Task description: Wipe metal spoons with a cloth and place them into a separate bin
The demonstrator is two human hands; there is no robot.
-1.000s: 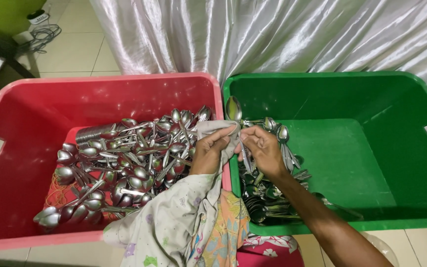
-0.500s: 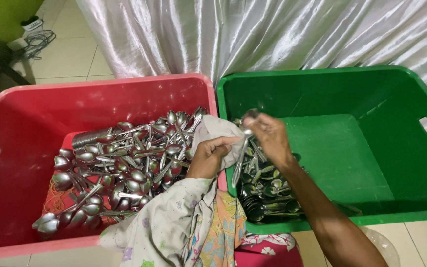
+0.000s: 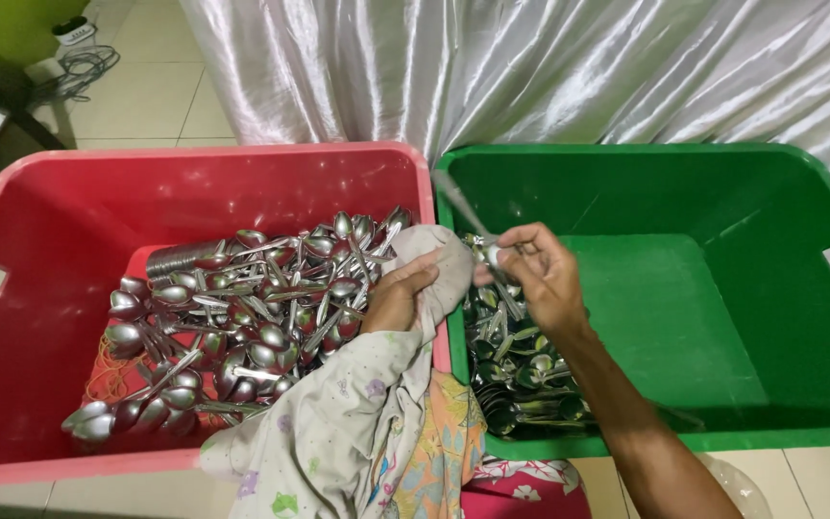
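Since earlier: our right hand (image 3: 542, 274) is drawing away from the cloth (image 3: 439, 274) and over the green crate (image 3: 722, 192), carrying a spoon (image 3: 477, 231) that looks blurred.
Right hand: we are pinching the spoon's lower end, fingers closed on it; the handle is pointing up and left above the crate's rim.
Left hand (image 3: 398, 298): we are gripping the cloth bunched over the divide between the crates, so it is sitting ready beside the red crate (image 3: 12, 240).
Spoon heap (image 3: 242, 308): lying in the red crate, touching our left hand; a smaller pile (image 3: 516, 375) is lying in the green crate under our right wrist.
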